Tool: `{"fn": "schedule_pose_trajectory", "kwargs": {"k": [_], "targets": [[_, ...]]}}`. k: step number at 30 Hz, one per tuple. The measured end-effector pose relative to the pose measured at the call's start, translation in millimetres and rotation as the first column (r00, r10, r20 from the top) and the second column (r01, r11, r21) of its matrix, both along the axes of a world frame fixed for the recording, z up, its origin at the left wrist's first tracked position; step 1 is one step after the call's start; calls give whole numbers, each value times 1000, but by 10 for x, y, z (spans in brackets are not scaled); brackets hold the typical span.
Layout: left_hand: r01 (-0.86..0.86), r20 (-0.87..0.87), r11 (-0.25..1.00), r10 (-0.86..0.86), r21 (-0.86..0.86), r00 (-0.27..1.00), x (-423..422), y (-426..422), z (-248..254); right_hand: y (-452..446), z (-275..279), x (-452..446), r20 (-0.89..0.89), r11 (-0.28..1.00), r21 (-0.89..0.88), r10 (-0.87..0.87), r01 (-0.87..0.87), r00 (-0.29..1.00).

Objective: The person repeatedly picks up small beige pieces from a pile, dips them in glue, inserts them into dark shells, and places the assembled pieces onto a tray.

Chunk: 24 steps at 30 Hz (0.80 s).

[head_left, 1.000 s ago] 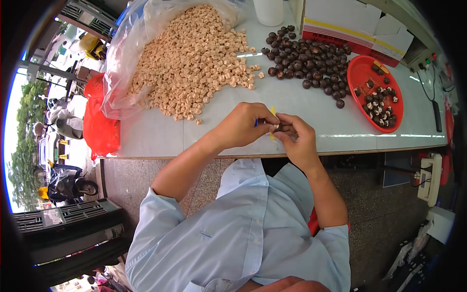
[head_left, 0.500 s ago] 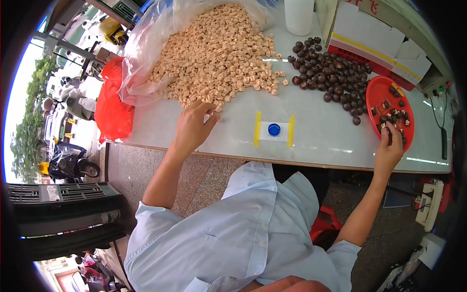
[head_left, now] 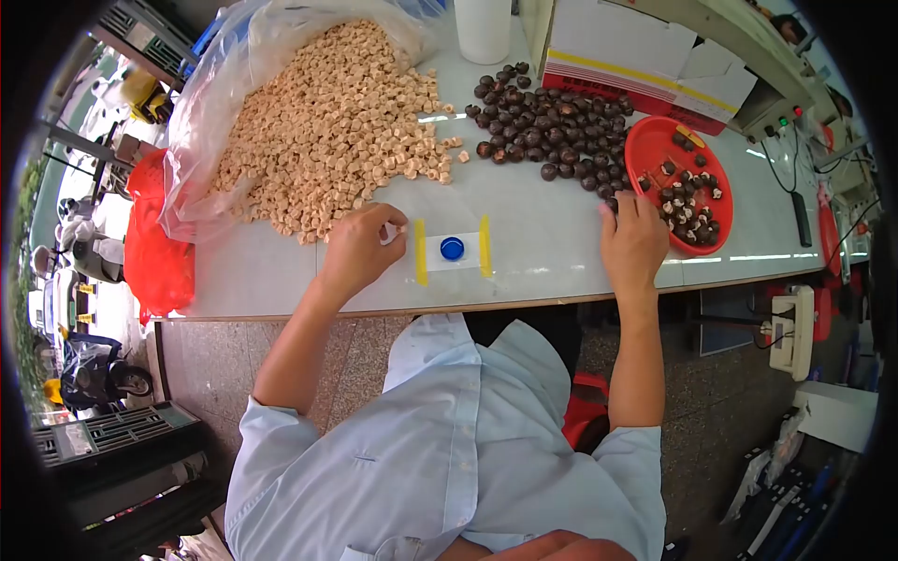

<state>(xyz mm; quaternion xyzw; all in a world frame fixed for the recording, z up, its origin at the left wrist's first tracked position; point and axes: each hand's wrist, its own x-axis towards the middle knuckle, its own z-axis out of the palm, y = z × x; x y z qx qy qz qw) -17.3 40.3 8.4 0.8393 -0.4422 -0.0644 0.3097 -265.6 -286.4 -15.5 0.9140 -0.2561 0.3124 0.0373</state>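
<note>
My left hand (head_left: 360,251) is closed in a pinch, with a small pale beige piece (head_left: 401,229) at its fingertips. It is just in front of a big heap of similar beige pieces (head_left: 327,122) and left of a round blue cap-like holder (head_left: 453,248) on a white card. My right hand (head_left: 636,241) reaches the near edge of a pile of dark brown balls (head_left: 552,131). Its thumb and fingers close around one dark ball (head_left: 613,203), partly hidden. Beside that hand, a red plate (head_left: 639,154) holds several dark balls with pale pieces fitted to them.
Yellow tape strips (head_left: 421,252) flank the white card. A clear plastic bag (head_left: 201,140) lies under the heap, next to a red bag (head_left: 159,252). Behind the balls are a white cup (head_left: 483,33) and a white-and-red box (head_left: 627,56). The table's front edge runs close to my body.
My right hand has left the red plate and moved left to the dark balls. My left hand has drawn away from the beige heap towards the blue holder, carrying a piece. The view has shifted.
</note>
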Motion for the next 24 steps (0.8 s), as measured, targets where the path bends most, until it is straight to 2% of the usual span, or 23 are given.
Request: {"fn": "schedule_pose_trajectory", "kwargs": {"k": [2, 3, 5, 6, 7, 9, 12, 15, 22, 24], "targets": [[-14, -21, 999, 15, 32, 1000, -19, -34, 21, 52, -63, 35, -42, 997, 59, -55, 57, 998], [0, 54, 1000, -1, 5, 999, -14, -26, 28, 77, -85, 41, -69, 992, 89, -82, 88, 994], [31, 200, 999, -22, -42, 980, -13, 14, 22, 62, -127, 40, 61, 983, 182, 12, -23, 998], [35, 186, 999, -32, -14, 982, -15, 34, 25, 72, -152, 42, 126, 971, 224, 56, -84, 990], [39, 171, 999, -41, 13, 984, -13, 42, 38, 126, -121, 58, 181, 891, 421, 99, -168, 978], [44, 178, 998, -52, 47, 983, -37, 36, 53, 273, 14, 111, 309, 605, 725, 140, -329, 941], [41, 228, 997, -55, 67, 972, -87, -21, 65, 484, -128, 194, 603, 140, 778, 110, -613, 790], [34, 234, 996, -53, 85, 971, -87, -38, 70, 696, -88, 244, 604, 20, 788, 160, -615, 780], [35, 206, 990, -63, 138, 977, -52, -50, 87, 834, -192, 300, 542, 124, 802, 259, -584, 800], [36, 200, 989, -64, 142, 978, -33, -50, 97, 825, -214, 302, 558, 111, 797, 240, -594, 794]]}}
